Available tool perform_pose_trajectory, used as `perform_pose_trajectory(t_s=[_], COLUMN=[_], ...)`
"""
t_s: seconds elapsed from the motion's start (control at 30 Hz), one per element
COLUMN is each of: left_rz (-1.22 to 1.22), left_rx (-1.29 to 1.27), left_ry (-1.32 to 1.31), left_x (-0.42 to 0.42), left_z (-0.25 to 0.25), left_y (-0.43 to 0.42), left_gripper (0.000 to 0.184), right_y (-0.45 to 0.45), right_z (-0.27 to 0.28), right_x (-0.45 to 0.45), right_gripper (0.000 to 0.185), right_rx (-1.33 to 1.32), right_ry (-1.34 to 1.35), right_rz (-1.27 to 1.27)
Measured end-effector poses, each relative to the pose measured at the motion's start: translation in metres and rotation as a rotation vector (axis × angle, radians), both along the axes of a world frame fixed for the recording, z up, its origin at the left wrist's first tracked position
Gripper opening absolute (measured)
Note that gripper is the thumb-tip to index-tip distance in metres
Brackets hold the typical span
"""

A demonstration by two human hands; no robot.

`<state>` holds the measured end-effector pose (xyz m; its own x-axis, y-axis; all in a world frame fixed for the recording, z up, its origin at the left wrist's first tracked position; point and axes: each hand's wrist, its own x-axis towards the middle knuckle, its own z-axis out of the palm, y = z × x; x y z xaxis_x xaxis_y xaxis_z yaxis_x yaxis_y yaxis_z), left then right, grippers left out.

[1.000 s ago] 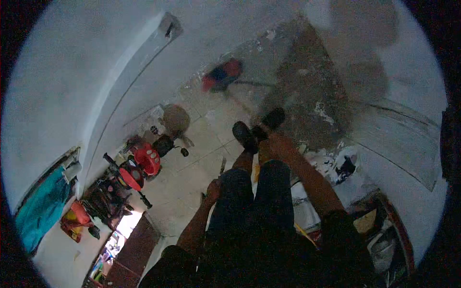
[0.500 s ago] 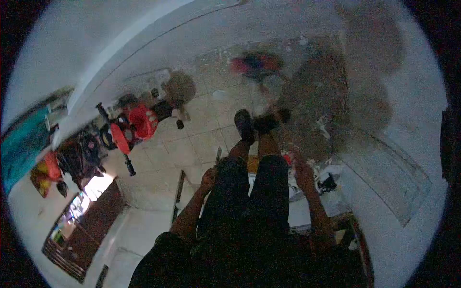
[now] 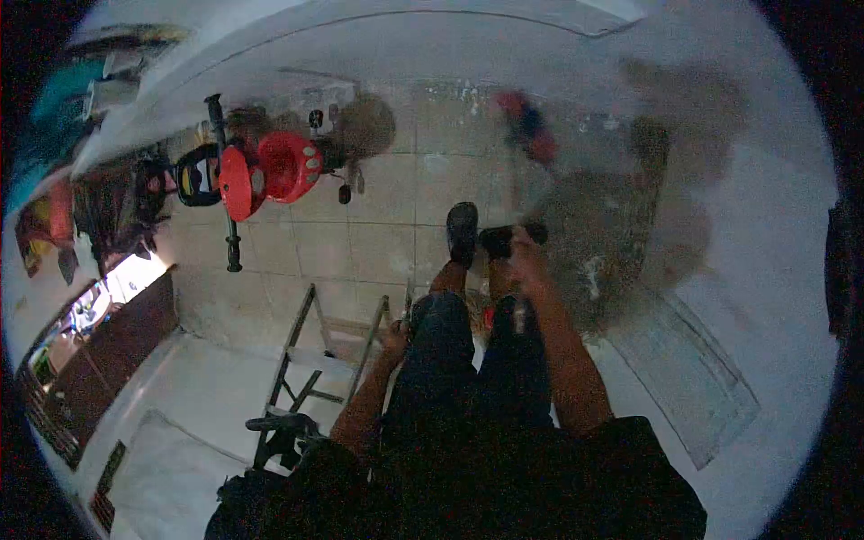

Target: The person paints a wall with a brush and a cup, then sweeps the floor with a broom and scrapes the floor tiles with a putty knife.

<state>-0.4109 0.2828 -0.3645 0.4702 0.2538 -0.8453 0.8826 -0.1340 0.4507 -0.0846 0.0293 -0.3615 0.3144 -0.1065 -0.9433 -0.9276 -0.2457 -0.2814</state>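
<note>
My left hand (image 3: pixel 394 342) is beside my left knee, its fingers closed around a thin, flat, upright strip (image 3: pixel 408 297) whose kind I cannot make out. My right hand (image 3: pixel 526 261) reaches forward over my right shin, in front of the right black shoe (image 3: pixel 502 238). Motion and dim light smear its fingers, so its grip does not show. A small red thing (image 3: pixel 489 318) peeks out between my legs. Farther ahead, near the wall, is a blurred red and dark blue thing (image 3: pixel 529 128) of unclear kind.
A red child's ride-on toy (image 3: pixel 288 168) with a black handlebar (image 3: pixel 216 121) stands at left on the tiled floor (image 3: pixel 378 193). A metal frame like a stepladder (image 3: pixel 297 328) is left of my left hand. A brown panel (image 3: pixel 126 328) lies beyond. Grey-brown patches mark the wall (image 3: pixel 693 144).
My right hand has moved forward and inward to near my right shoe. My view has turned, showing more of the metal frame. The red and blue thing appears at a different tilt, farther right.
</note>
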Motion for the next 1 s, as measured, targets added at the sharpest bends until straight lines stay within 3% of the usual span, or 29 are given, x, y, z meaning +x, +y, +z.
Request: perform_pose_trajectory(t_s=[0.07, 0.1, 0.17, 0.2, 0.27, 0.3, 0.37, 0.4, 0.43, 0.47, 0.5, 0.57, 0.6, 0.63, 0.67, 0.7, 0.77, 0.8, 0.87, 0.9, 0.97, 1.0], left_rz=[0.019, 0.034, 0.048, 0.056, 0.15, 0.153, -0.122, -0.113, 0.057, 0.229, 0.246, 0.106, 0.122, -0.071, -0.266, -0.25, 0.114, 0.143, 0.408, 0.429, -0.03, -0.002], left_rx=[0.065, 0.065, 0.002, 0.002, -0.022, -0.023, 0.14, 0.138, 0.041, -0.057, -0.057, -0.049, -0.048, 0.097, 0.242, 0.252, 0.105, 0.123, -0.068, -0.05, 0.066, 0.098], left_ry=[0.012, 0.008, 0.064, 0.063, 0.0, -0.001, -0.152, -0.16, -0.049, 0.063, 0.064, 0.152, 0.155, -0.068, -0.288, -0.285, 0.182, 0.187, -0.002, -0.001, -0.11, -0.114], left_x=[-0.065, -0.063, -0.04, -0.027, -0.002, -0.009, -0.038, -0.044, -0.05, -0.054, -0.057, -0.059, -0.064, -0.064, -0.062, -0.053, -0.023, -0.039, -0.07, -0.073, -0.033, -0.04], left_z=[-0.062, -0.057, -0.021, -0.001, 0.032, 0.027, 0.001, -0.011, -0.022, -0.033, -0.044, -0.06, -0.058, -0.052, -0.043, -0.039, -0.025, -0.035, -0.048, -0.044, -0.001, -0.007], left_y=[-0.01, -0.011, -0.01, -0.011, -0.014, -0.013, -0.012, -0.013, -0.015, -0.018, -0.017, -0.015, -0.018, -0.019, -0.02, -0.025, -0.032, -0.038, -0.048, -0.051, -0.046, -0.05], left_gripper=[0.061, 0.061, 0.061, 0.061, 0.06, 0.06, 0.06, 0.06, 0.059, 0.058, 0.058, 0.055, 0.055, 0.054, 0.053, 0.053, 0.053, 0.053, 0.055, 0.055, 0.059, 0.059], right_y=[0.069, 0.1, 0.157, 0.175, 0.201, 0.196, 0.162, 0.133, 0.105, 0.088, 0.074, 0.046, 0.045, 0.048, 0.051, 0.046, 0.039, 0.045, 0.066, 0.082, 0.118, 0.126], right_z=[0.007, 0.007, -0.029, -0.012, 0.048, 0.062, 0.089, 0.1, 0.112, 0.134, 0.159, 0.183, 0.187, 0.192, 0.193, 0.173, 0.107, 0.088, 0.064, 0.058, 0.051, 0.056], right_x=[0.006, 0.01, 0.004, 0.007, 0.031, 0.031, 0.017, 0.011, 0.005, 0.001, -0.002, 0.001, 0.006, 0.014, 0.02, 0.023, 0.024, 0.029, 0.041, 0.047, 0.06, 0.063], right_gripper=[0.049, 0.046, 0.036, 0.036, 0.032, 0.032, 0.035, 0.039, 0.043, 0.046, 0.05, 0.052, 0.052, 0.05, 0.049, 0.049, 0.04, 0.04, 0.025, 0.025, 0.017, 0.017], right_rx=[0.299, 0.449, 0.657, 0.658, 0.568, 0.567, 0.558, 0.585, 0.612, 0.505, 0.398, 0.051, 0.053, -0.001, -0.055, -0.048, 0.08, 0.099, 0.559, 0.574, 0.561, 0.587], right_ry=[0.097, 0.148, -0.093, -0.091, 0.134, 0.134, 0.204, 0.216, 0.231, 0.161, 0.095, 0.186, 0.189, 0.152, 0.114, 0.112, 0.081, 0.086, 0.28, 0.291, 0.29, 0.291], right_rz=[0.028, 0.04, 0.042, 0.05, 0.012, 0.015, -0.009, 0.037, 0.089, 0.11, 0.13, 0.173, 0.188, 0.214, 0.238, 0.255, 0.04, 0.069, -0.046, -0.025, 0.11, 0.145])
